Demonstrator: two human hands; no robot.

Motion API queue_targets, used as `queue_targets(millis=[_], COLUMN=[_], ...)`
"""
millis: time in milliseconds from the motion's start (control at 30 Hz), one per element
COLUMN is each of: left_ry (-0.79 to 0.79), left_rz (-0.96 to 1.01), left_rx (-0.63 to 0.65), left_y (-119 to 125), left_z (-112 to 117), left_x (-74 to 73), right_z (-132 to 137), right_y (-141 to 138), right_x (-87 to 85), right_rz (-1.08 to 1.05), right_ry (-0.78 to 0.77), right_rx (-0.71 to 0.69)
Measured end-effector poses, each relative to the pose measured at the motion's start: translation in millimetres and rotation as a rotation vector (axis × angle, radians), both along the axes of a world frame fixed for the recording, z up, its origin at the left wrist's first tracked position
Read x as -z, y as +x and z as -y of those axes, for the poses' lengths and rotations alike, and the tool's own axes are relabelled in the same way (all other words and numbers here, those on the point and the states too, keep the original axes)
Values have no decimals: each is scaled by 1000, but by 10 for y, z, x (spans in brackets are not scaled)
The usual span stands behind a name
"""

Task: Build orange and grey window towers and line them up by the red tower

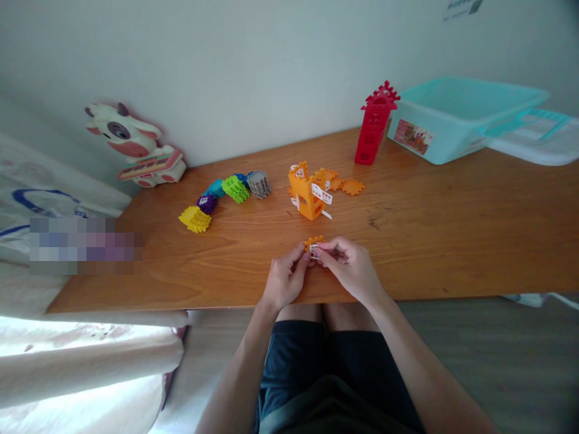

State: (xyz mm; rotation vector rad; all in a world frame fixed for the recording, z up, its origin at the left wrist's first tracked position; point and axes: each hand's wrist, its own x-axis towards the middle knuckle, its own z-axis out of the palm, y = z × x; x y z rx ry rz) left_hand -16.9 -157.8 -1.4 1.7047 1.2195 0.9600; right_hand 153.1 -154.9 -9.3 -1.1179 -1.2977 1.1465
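Note:
Both hands meet at the near edge of the wooden table (452, 229). My left hand (286, 278) pinches a small orange block piece (313, 242) from the left. My right hand (350, 267) pinches the same piece from the right, with a small white fence part (315, 252) at its fingertips. Just beyond the hands stands an orange block house (306, 191) with white fence parts on it. Loose flat orange pieces (351, 187) lie to its right.
A red block tower (374, 123) stands at the back beside a teal plastic bin (456, 117) and its lid (538, 141). A row of yellow, purple, teal, green and grey block stacks (226, 194) curves at the left. A cow-shaped toy (136, 147) leans against the wall.

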Motion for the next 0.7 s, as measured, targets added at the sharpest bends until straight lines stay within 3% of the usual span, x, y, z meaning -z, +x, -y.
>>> queue_targets(millis=[300,500,700], left_ry=[25,-100,-163], left_rz=[-48,85,225], left_rx=[24,37,-16], left_y=[11,44,72], left_z=[16,31,1], left_x=[-44,-27,-34], right_z=[-3,40,-11], right_y=[13,-14,-35], right_x=[-33,-7,-56], right_rz=[-59,-60,-106], right_ry=[-32,5,-2], right_rx=[-5,103,96])
